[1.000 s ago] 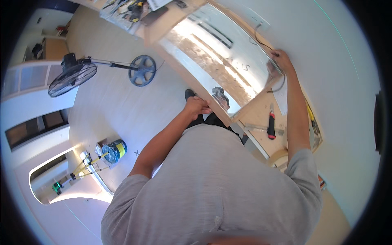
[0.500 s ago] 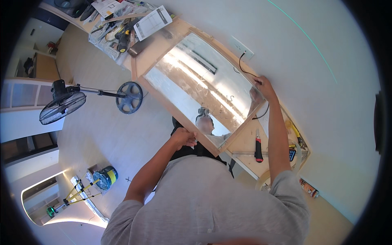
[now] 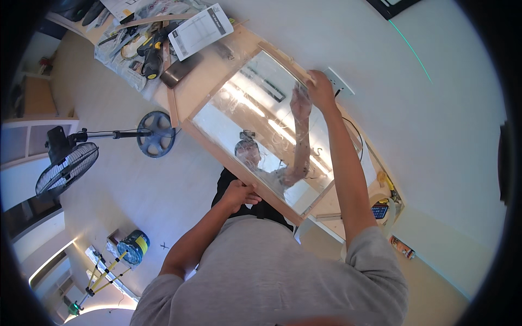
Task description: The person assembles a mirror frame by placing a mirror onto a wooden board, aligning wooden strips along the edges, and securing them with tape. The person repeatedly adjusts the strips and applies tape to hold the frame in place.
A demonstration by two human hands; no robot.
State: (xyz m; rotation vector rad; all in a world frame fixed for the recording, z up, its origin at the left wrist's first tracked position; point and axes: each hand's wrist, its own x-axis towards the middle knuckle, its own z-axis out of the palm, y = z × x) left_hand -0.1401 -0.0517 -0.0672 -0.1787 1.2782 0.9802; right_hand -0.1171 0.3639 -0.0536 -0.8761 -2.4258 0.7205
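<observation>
A mirror (image 3: 217,115) in a pale wooden frame (image 3: 234,168) lies slanted on the wooden worktop (image 3: 163,98) before me. Its glass reflects bright light strips, my right arm and a head-worn device. At the far long edge, close to the wall, my right hand (image 3: 319,89) is closed around the frame. My left hand (image 3: 238,196) is beside the near long edge with its fingers curled. A small white thing (image 3: 250,205) shows under those fingers, too little of it to name. A black cable (image 3: 356,129) runs behind my right forearm.
A drill (image 3: 154,53), a paper booklet (image 3: 201,31) and plastic bags crowd the worktop's far left. A wall socket (image 3: 340,81) is behind the mirror. Right, a phone (image 3: 379,211) lies by a tape roll (image 3: 379,193). Left, a fan (image 3: 68,168), bucket (image 3: 133,247) and tripod (image 3: 100,277) stand on the floor.
My right hand has left the cable by the near right corner and moved left along the far edge. The framed mirror has shifted nearer me, and the red-and-black utility knife is now out of sight.
</observation>
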